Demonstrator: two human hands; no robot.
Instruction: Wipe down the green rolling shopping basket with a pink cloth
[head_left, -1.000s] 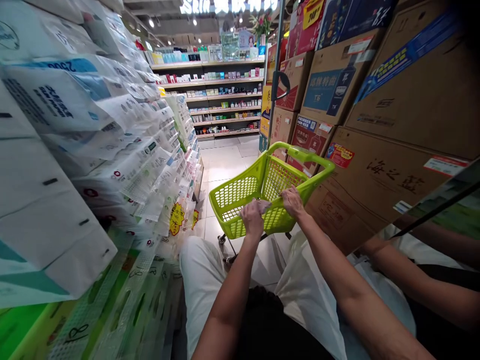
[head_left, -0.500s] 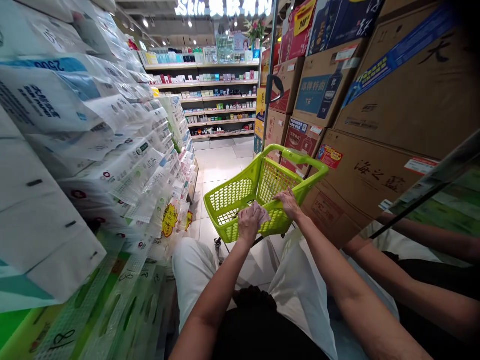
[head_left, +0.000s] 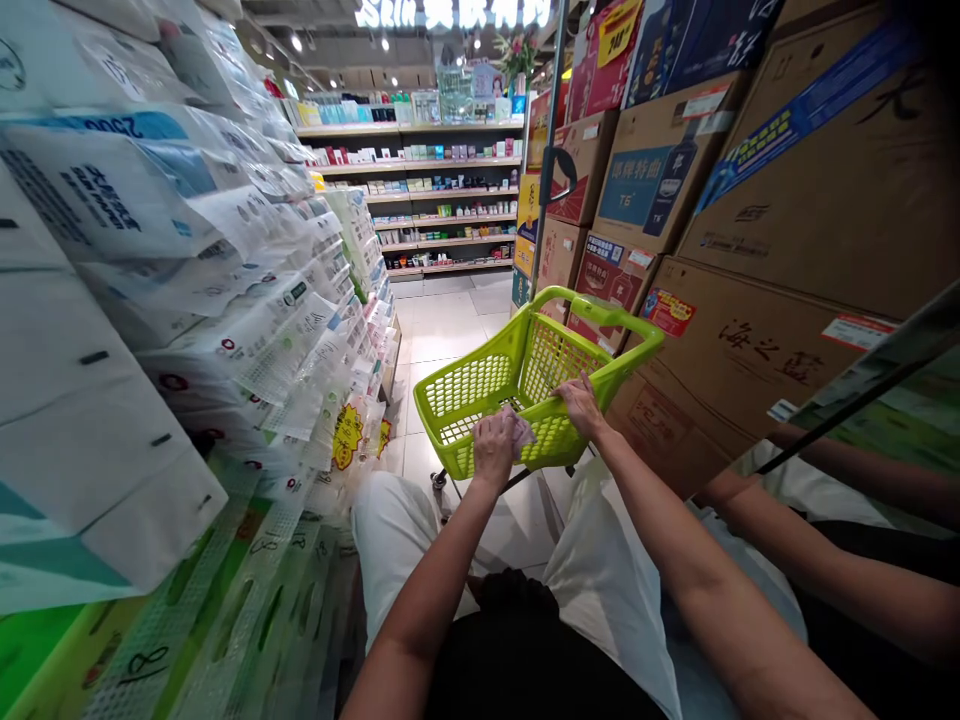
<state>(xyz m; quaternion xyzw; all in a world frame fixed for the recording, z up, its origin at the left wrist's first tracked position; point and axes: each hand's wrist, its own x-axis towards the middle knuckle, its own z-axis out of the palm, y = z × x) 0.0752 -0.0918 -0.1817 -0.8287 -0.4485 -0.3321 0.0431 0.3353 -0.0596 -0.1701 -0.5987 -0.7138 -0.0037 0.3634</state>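
Note:
A lime-green shopping cart (head_left: 559, 445) with a latticed plastic basket stands in front of my knees, turned sideways. My left hand (head_left: 493, 447) is closed on a crumpled pinkish cloth (head_left: 521, 434) and presses it to the near top rim of the basket. Further right along that same rim, my right hand (head_left: 580, 402) grips the edge, its fingers curled over to the inside. The cart's handle (head_left: 600, 310) rises beyond my right hand. Part of the basket's near side is hidden behind my hands.
Stacked plastic-wrapped tissue packs (head_left: 247, 330) crowd the left side. Cardboard cartons (head_left: 787, 340) pile up on the right, beside a reflective panel (head_left: 892, 400). Pale floor tiles (head_left: 442, 325) lead to shelves of small boxes (head_left: 442, 190). A dark upright pole (head_left: 546, 150) stands behind the cart.
My left hand and the cloth have shifted slightly left along the rim. My right hand keeps its grip. The whole view has moved a little.

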